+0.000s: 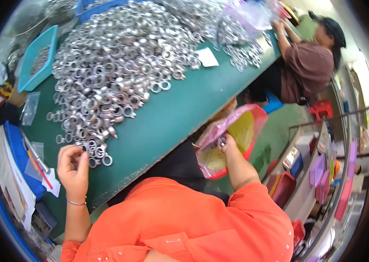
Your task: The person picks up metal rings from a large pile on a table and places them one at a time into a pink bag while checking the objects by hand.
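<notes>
A large heap of silvery metal ring parts point(119, 56), some with a short stub, covers much of the green table point(149, 135). At the heap's near end, my left hand point(73, 168) is beside several loose rings point(99, 153). Its fingers are curled toward the thumb, and I cannot make out what is between them. Off the table's edge to the right, my right hand point(229, 145) is closed around small metal ring parts point(222, 141), partly hidden by the fingers. That hand is at the opening of a red basket point(261, 117) lined with pink and yellow plastic.
At the left stand a turquoise tray point(55, 46) of small metal parts and a blue tray point(16, 139) with papers and pens. A white paper piece point(207, 57) lies by the heap. A co-worker point(306, 65) sits at the far right, near a red stool point(322, 108) and shelves with bins.
</notes>
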The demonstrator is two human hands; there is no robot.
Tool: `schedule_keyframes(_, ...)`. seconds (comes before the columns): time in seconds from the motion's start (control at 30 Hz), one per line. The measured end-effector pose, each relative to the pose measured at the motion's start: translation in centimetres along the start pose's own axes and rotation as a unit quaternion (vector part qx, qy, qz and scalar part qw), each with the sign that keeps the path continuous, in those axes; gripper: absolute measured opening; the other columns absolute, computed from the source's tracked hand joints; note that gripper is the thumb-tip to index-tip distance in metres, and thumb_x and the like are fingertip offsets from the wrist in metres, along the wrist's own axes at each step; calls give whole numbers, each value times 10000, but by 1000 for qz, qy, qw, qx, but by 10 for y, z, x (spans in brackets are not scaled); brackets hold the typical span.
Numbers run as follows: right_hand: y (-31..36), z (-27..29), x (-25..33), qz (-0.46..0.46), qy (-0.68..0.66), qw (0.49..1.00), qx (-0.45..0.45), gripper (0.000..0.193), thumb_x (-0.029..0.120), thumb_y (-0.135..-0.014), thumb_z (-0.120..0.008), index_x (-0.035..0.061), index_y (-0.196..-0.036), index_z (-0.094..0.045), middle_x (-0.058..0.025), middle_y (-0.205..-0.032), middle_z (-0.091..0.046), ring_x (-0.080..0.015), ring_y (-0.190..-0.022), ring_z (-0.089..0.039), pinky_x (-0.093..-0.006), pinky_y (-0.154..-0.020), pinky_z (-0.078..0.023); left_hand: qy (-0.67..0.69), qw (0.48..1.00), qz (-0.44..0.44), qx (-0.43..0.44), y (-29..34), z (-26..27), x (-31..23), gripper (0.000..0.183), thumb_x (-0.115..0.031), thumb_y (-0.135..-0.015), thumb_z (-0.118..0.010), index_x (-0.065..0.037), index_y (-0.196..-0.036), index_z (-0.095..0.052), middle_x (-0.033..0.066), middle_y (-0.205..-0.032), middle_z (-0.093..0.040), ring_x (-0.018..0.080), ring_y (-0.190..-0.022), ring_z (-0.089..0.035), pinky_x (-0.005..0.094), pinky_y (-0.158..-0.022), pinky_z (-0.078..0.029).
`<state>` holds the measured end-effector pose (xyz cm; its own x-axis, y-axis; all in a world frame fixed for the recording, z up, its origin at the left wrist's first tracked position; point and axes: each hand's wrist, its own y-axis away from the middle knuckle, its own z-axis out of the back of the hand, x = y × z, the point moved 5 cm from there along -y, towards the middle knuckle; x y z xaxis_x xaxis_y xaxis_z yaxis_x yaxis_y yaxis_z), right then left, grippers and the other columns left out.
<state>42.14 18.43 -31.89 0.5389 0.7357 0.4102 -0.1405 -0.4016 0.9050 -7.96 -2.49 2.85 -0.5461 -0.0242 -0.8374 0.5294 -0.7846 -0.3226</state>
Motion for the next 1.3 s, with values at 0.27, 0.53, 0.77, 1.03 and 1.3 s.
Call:
schedule_keyframes(0.27, 17, 16, 43, 191, 46, 963, -187, 363, 150, -845, -465, 51, -1192, -432, -90, -1043, -537, -241, -892, -533, -378, -774, -435, -183, 968, 82, 153, 23, 1, -2, 721, -207, -467, -855, -37, -1046, -461, 105, -924, -459, 164, -516, -506, 281, -483, -448)
schedule_keyframes(0.53, 270, -136, 54, 756, 160, 634, -16, 271, -27, -755, -521, 18, -1018, -477, -60, -921, -479, -162, -856, -486, -288, -760, -417, -205, 946, -180, 176, -1, -63, -23, 334, -235, -693, -719, -56, -921, -553, 99, -801, -517, 281, -598, -568, 341, -510, -471)
schedule_keyframes(0.77, 379, -249, -91, 728, 516, 295, 343, 609, 263, -718, -671, 43, -1230, -424, -182, -1260, -419, -326, -1152, -414, -420, -945, -335, -173, 950, -215, 146, -34, -113, -30, 285, -99, -701, -690, -31, -932, -537, 144, -824, -537, 335, -667, -562, 374, -568, -480)
schedule_keyframes(1.03, 365, -272, -85, 774, 469, 324, 276, 303, 120, -765, -571, 78, -1064, -548, -79, -1090, -541, -263, -1018, -505, -388, -824, -382, -170, 947, -239, 134, -37, -70, -42, 344, -35, -600, -726, -31, -913, -584, 114, -828, -538, 288, -759, -545, 358, -662, -455)
schedule_keyframes(1.3, 378, -261, -89, 792, 468, 290, 265, 300, 132, -677, -666, 110, -972, -615, -75, -1041, -562, -284, -952, -522, -406, -808, -381, -217, 930, -250, 158, -29, -85, -23, 223, -120, -667, -649, -81, -878, -588, 69, -821, -531, 265, -755, -548, 366, -636, -454)
